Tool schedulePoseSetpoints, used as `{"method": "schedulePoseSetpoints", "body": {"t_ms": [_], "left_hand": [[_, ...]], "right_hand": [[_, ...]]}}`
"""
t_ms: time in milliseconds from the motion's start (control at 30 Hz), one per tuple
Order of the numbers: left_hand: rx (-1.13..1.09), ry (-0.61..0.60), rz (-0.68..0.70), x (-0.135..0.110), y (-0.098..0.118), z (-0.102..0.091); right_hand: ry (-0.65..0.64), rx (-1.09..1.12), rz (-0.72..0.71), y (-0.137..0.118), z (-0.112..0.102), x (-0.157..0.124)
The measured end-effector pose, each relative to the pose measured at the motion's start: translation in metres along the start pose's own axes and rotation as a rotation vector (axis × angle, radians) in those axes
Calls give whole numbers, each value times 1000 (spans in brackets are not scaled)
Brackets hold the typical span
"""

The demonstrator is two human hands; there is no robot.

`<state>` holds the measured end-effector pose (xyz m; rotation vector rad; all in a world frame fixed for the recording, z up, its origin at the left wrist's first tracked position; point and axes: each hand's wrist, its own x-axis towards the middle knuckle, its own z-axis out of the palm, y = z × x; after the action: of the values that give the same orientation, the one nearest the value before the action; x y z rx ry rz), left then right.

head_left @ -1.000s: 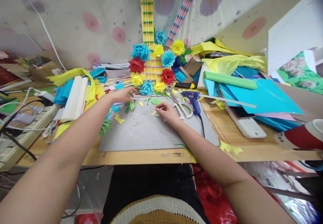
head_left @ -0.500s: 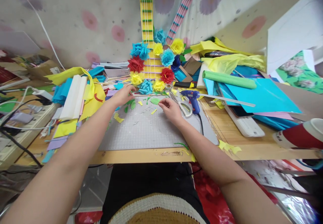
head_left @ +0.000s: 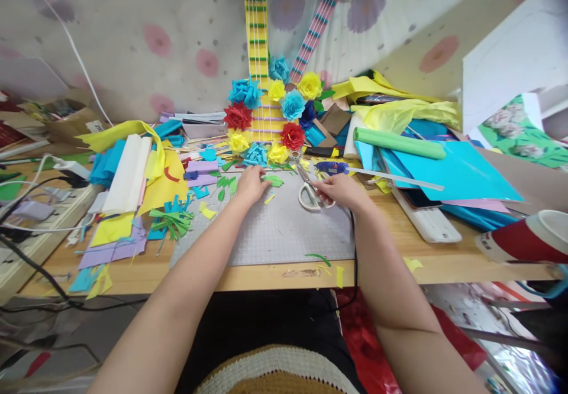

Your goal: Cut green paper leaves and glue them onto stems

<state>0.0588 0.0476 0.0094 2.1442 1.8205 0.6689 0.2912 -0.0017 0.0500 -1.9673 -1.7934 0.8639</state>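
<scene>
left hand now at green leaf, right hand at glue gun

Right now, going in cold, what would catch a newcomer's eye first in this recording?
A yellow paper guitar studded with red, blue and yellow paper flowers stands against the back wall. Below it, on the grey cutting mat, the left hand rests at a green paper leaf while the right hand lies at the white-handled scissors.

scissors lie on the cutting mat between left hand and right hand; glue gun just behind the latter.
</scene>
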Motion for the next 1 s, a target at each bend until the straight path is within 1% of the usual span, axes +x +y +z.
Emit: {"method": "schedulePoseSetpoints", "body": {"t_ms": [33, 67, 133, 233, 300, 400, 467, 533, 600, 700, 767, 867, 1000], "left_hand": [[2, -19, 2, 2, -1, 1], [0, -41, 7, 3, -2, 2], [-11, -73, 20, 4, -3, 2], [-18, -82, 24, 2, -3, 1], [-29, -88, 33, 0, -2, 0], [-41, -96, 68, -3, -1, -1], [-5, -94, 87, -4, 1, -1], [60, -87, 94, -5, 4, 0], [132, -76, 110, -5, 8, 0], [260, -70, 179, -6, 11, 1], [328, -73, 227, -7, 12, 1], [331, -69, 262, -8, 11, 1], [285, -68, 235, -9, 15, 0]], "right_hand": [[-53, -14, 10, 7, -8, -2], [-79, -19, 23, 14, -17, -3], [-1, -67, 39, 29, -30, -5], [210, -88, 48, 45, -37, -4], [291, -86, 78, 49, -34, 1], [352, -98, 95, 49, -22, 11], [353, -96, 51, 47, -14, 16], [312, -101, 12, 44, -8, 20], [294, -115, 22, 41, -5, 23], [339, -100, 64, 39, -2, 25], [369, -20, 85, 39, -1, 26], [389, 216, 106, 41, -1, 28], [391, 535, 84, 40, 0, 30]]}}
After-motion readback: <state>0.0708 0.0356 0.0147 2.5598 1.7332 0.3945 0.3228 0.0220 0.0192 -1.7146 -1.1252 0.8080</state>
